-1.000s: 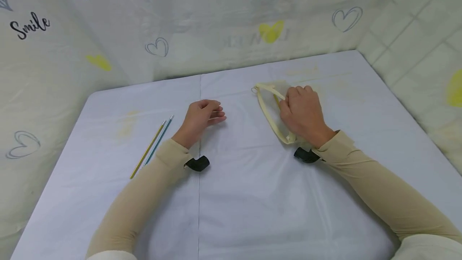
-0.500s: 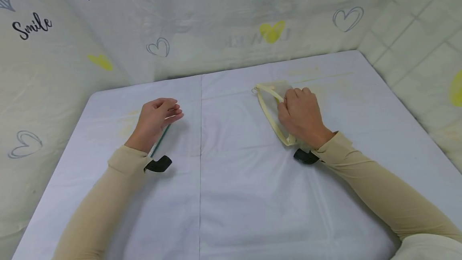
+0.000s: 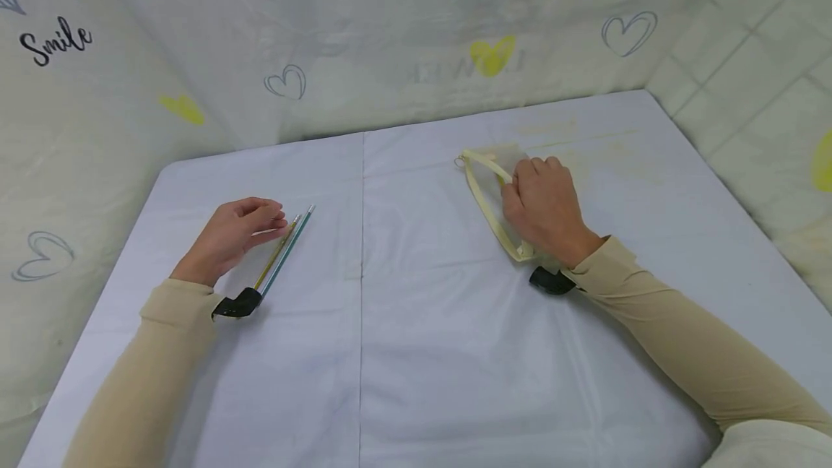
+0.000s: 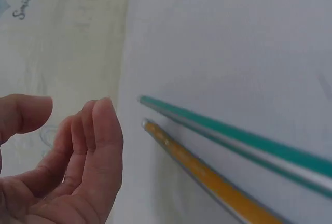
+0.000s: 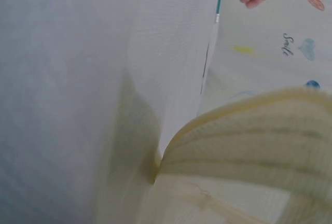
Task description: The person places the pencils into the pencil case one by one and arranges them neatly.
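Observation:
My right hand (image 3: 546, 209) grips the edge of a pale yellow, see-through zip pouch (image 3: 486, 201), whose mouth gapes toward the left. A small ring hangs at its far corner, and a bit of yellow shows by the fingers. Close up in the right wrist view, the pouch (image 5: 249, 146) is thin mesh fabric. My left hand (image 3: 237, 237) is just left of a yellow pencil (image 3: 276, 253) and a teal pencil (image 3: 292, 240), which lie side by side. The left wrist view has this hand (image 4: 78, 167) with thumb and fingers apart and nothing between them.
A white cloth (image 3: 429, 323) with a crease line covers the table. Behind it hangs a pale curtain (image 3: 364, 42) printed with hearts and words. A black wrist camera (image 3: 237, 303) overlaps the lower ends of the pencils.
My left hand has moved left, passing over the two pencils to their left side, and they show again. The right hand stays on the pouch almost without moving.

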Available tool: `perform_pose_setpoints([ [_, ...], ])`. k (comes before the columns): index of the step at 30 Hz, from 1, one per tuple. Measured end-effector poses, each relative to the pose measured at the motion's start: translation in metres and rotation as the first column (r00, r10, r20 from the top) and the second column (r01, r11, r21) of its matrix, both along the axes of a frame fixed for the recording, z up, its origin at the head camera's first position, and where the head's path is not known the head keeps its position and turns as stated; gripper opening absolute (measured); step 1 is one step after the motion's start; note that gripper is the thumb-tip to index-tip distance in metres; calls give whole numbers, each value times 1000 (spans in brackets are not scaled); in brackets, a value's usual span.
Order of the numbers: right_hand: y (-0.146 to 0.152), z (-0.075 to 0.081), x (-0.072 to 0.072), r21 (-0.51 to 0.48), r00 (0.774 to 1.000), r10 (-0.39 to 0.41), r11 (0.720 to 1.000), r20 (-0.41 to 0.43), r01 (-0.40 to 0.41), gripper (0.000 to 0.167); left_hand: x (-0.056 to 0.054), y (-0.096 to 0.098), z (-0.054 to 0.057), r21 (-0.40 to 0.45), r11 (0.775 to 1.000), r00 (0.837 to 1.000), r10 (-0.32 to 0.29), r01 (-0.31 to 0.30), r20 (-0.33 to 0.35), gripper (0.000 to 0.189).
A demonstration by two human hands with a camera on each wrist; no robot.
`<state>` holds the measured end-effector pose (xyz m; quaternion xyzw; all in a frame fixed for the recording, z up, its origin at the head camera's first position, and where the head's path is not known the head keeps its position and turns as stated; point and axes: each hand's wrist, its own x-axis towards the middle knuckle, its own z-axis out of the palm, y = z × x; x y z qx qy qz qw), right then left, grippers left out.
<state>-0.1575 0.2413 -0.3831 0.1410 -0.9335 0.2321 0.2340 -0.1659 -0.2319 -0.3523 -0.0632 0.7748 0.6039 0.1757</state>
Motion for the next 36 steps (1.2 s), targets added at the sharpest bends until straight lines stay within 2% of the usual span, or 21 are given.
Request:
perform_pose_setpoints([
  [5, 0, 0, 0, -1, 1000, -3, 1000, 16, 3, 26, -1, -22, -10, -116, 989, 993, -78, 88, 83, 60],
  [11, 1, 1, -1, -10, 1000, 2, 1000, 16, -2, 26, 0, -33, -15, -130, 981, 984, -130, 146, 122, 61],
  [14, 0, 1, 0, -17, 1000, 11, 1000, 18, -11, 26, 1, -33, -15, -269, 940, 977, -191, 211, 97, 59],
  [17, 0, 1, 0, -24, 1000, 22, 999, 12, -22, 26, 2, -30, -14, -426, 870, 968, -243, 249, 70, 56],
  [18, 0, 1, 0, -26, 1000, 25, 999, 9, -25, 26, 3, -28, -13, -470, 845, 965, -257, 254, 60, 55],
  [27, 1, 1, 0, -27, 1000, 26, 999, 16, -26, 26, -2, -19, -13, -581, 776, 966, -250, 244, 72, 44],
  [31, 1, 1, 0, -24, 1000, 17, 1000, 19, -17, 26, -4, -15, -10, -610, 753, 964, -252, 246, 78, 41],
  [34, 1, 2, 0, -23, 1000, 14, 1000, 19, -14, 26, -4, -13, -4, -621, 749, 967, -243, 233, 69, 43],
  [36, 1, 2, 0, -22, 1000, 14, 1000, 16, -13, 26, -4, -12, 1, -599, 772, 972, -230, 212, 47, 44],
])
